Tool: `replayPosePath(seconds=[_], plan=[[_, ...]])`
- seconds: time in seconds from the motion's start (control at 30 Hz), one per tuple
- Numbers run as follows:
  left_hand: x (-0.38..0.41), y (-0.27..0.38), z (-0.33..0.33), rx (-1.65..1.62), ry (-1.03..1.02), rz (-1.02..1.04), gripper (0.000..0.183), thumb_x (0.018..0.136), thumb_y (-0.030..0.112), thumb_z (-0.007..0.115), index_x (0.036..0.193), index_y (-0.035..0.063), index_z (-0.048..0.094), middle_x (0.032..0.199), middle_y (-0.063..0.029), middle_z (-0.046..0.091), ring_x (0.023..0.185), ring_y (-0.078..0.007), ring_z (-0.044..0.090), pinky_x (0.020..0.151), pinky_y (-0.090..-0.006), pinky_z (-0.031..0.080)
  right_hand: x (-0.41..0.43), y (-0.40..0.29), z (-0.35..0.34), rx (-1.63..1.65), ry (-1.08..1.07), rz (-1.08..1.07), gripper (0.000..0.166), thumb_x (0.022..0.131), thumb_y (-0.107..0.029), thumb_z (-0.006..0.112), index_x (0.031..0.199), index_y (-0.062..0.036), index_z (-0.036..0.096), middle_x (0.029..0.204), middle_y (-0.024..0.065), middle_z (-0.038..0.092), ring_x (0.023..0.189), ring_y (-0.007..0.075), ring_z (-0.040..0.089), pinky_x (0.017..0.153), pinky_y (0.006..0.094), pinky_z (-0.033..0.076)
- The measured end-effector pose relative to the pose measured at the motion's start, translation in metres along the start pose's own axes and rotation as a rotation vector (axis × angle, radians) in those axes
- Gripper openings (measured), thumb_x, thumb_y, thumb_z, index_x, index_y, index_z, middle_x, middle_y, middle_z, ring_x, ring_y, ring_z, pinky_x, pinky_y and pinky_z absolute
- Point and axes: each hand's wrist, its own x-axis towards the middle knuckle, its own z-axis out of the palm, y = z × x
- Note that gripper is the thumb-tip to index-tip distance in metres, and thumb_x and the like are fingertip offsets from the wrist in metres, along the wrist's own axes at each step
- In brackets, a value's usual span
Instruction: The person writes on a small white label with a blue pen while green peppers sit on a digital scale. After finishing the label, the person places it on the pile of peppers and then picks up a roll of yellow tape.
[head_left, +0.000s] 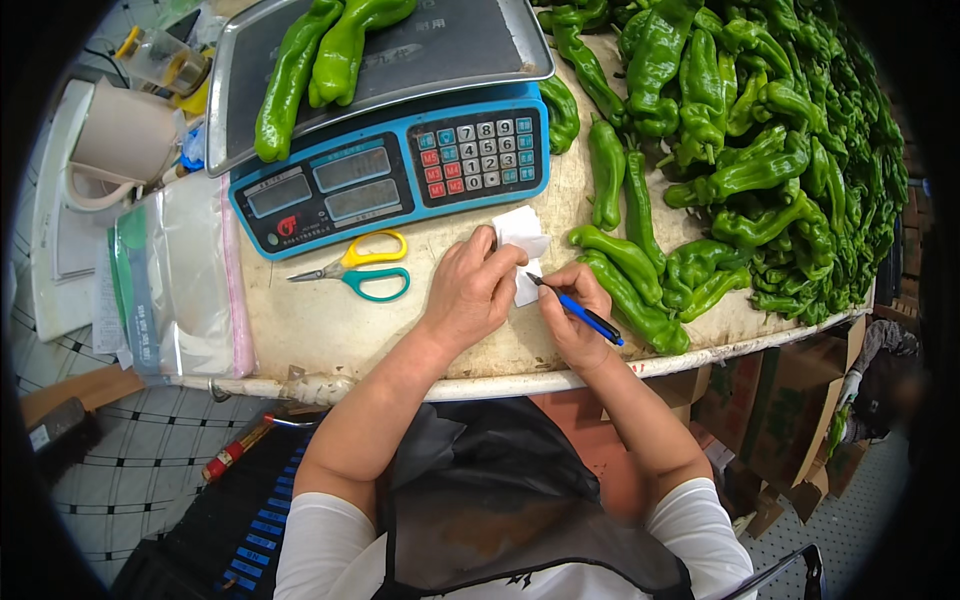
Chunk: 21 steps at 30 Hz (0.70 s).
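My left hand rests on the table and grips a small stack of white paper slips between thumb and fingers. In my right hand is a blue pen with a black tip, its point on or just above the lower slip. Left of my hands lie scissors with one yellow and one teal handle. Behind them stands a blue electronic scale. Two long green peppers lie on the scale's metal pan, one overhanging its front edge.
A large heap of green peppers covers the table's right side, several reaching close to my right hand. Clear plastic bags and a pale mug are at left. Cardboard boxes stand below right, near a person's gloved hand.
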Motion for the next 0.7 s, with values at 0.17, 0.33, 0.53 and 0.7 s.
replayPosePath(seconds=[0.17, 0.33, 0.53, 0.7], plan=[[0.0013, 0.0056, -0.0043, 0.02, -0.046, -0.029, 0.034, 0.068, 0.007, 0.077, 0.098, 0.0085, 0.062, 0.092, -0.0108, 0.051, 0.083, -0.032, 0.057, 0.071, -0.0424, 0.045, 0.0015, 0.0012, 0.0056, -0.053, 0.044, 0.004, 0.018, 0.086, -0.002, 0.075, 0.089, -0.0025, 0.057, 0.073, 0.001, 0.061, 0.063, 0.0037, 0.053, 0.058, 0.022, 0.048], [0.0008, 0.0056, -0.0053, 0.042, -0.058, -0.034, 0.037, 0.067, 0.008, 0.077, 0.1, 0.0094, 0.061, 0.094, -0.0106, 0.051, 0.085, -0.0321, 0.057, 0.072, -0.0424, 0.045, 0.0016, 0.0017, 0.0079, -0.034, -0.002, -0.009, 0.018, 0.089, 0.0, 0.072, 0.09, -0.0039, 0.054, 0.078, -0.0018, 0.056, 0.065, 0.0022, 0.046, 0.059, 0.0198, 0.043], [0.001, 0.0054, -0.0053, 0.05, -0.069, -0.036, 0.037, 0.067, 0.008, 0.078, 0.1, 0.0098, 0.061, 0.094, -0.0106, 0.051, 0.086, -0.0324, 0.057, 0.073, -0.0424, 0.045, 0.003, 0.0038, 0.0101, -0.057, 0.014, -0.025, 0.021, 0.084, -0.003, 0.078, 0.086, -0.0032, 0.057, 0.071, 0.0043, 0.063, 0.06, 0.0074, 0.057, 0.056, 0.0251, 0.05], [0.0011, 0.0049, -0.0054, 0.045, -0.053, -0.016, 0.037, 0.068, 0.008, 0.077, 0.1, 0.01, 0.06, 0.094, -0.0106, 0.051, 0.086, -0.0327, 0.058, 0.073, -0.0424, 0.045, 0.0036, 0.0035, 0.0097, -0.137, 0.023, -0.082, 0.021, 0.084, -0.003, 0.078, 0.085, -0.0037, 0.056, 0.069, 0.005, 0.062, 0.059, 0.0089, 0.057, 0.056, 0.0263, 0.049]])
